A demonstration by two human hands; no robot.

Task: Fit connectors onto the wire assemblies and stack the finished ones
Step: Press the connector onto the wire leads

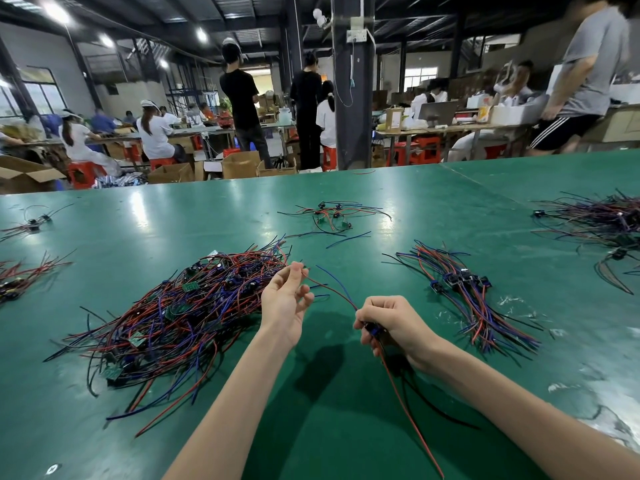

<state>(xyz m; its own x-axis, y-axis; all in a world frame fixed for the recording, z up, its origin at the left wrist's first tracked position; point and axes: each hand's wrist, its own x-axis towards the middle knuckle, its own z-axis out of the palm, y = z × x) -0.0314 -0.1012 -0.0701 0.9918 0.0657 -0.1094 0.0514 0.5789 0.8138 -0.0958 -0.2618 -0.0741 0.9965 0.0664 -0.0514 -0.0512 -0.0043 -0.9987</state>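
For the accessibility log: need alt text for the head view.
Over a green table, the right hand grips a wire assembly near its blue connector, and the left hand pinches the far end of one of its wires. A tangled pile of wire assemblies lies to the left, a neater stack to the right.

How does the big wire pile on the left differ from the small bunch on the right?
The left pile is far larger and tangled; the right bunch is small, its wires roughly parallel. The left pile shows scattered green boards; the right bunch's blue connectors sit in a row. Both have red, blue and black wires.
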